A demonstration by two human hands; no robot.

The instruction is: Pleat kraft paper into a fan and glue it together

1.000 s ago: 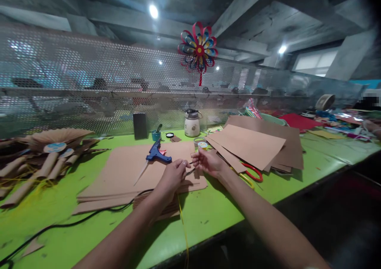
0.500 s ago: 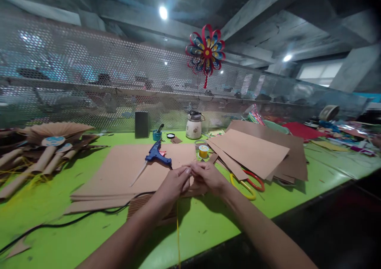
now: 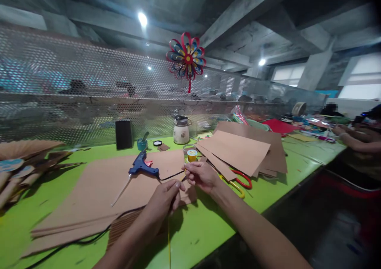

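My left hand (image 3: 165, 199) is closed in a pinch on a thin yellow string (image 3: 168, 241) that hangs down from it toward the table's front edge. My right hand (image 3: 200, 175) is closed too, pinching something small and thin just in front of a yellow spool (image 3: 192, 154). Both hands hover over a stack of brown cardboard sheets (image 3: 98, 189) on the green table (image 3: 205, 225). A blue glue gun (image 3: 139, 166) lies on the cardboard just beyond my left hand, its black cord running toward my hands.
More brown cardboard sheets (image 3: 238, 150) are piled at the right over red and yellow scissors (image 3: 242, 179). A ceramic jar (image 3: 181, 131), a black box (image 3: 123, 134) and a teal cup (image 3: 142, 143) stand along a perforated metal screen. Folded paper fans (image 3: 20, 158) lie at left. Another person's arms (image 3: 355, 140) rest far right.
My hands have drawn apart: the left dropped toward me with the string, the right stayed near the spool. The camera turned right, bringing the other person's arms into view.
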